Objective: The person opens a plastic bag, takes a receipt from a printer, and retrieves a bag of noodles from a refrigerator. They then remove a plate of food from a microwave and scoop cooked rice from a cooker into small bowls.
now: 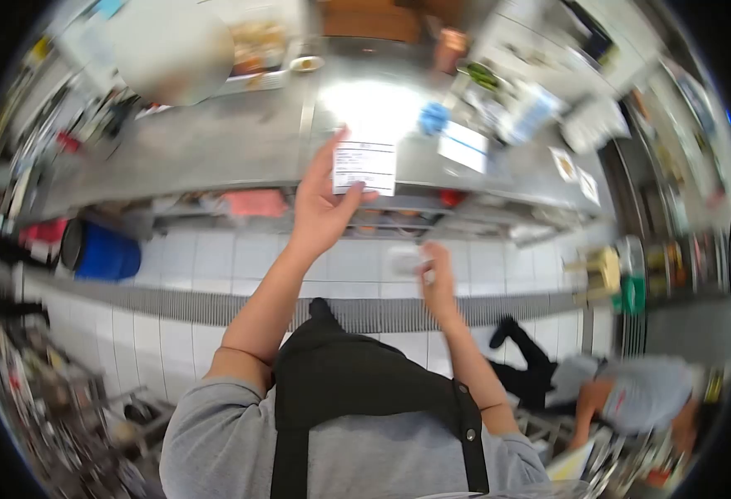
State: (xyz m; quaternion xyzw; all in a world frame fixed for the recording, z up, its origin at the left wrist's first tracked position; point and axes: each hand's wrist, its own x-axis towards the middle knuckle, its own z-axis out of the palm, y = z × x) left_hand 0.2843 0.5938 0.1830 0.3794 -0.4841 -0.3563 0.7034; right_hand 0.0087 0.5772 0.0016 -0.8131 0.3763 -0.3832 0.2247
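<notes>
My left hand (328, 195) grips a white printed order slip (369, 166) by its left edge, thumb in front, fingers behind. The slip is held up before the steel counter's front edge, with its dark printed lines facing me. Lower and to the right, my right hand (437, 279) is closed, fingers pinched together. A pale, blurred piece (405, 259) shows at its fingertips against the white floor tiles; its kind cannot be made out.
A steel counter (240, 141) runs across in front, bearing a blue crumpled item (433, 118), a white sheet (463, 148) and a copper-coloured cup (450, 50). A blue bin (106, 249) stands left. A floor grate (215, 308) crosses the tiles. Another person (631, 395) works at lower right.
</notes>
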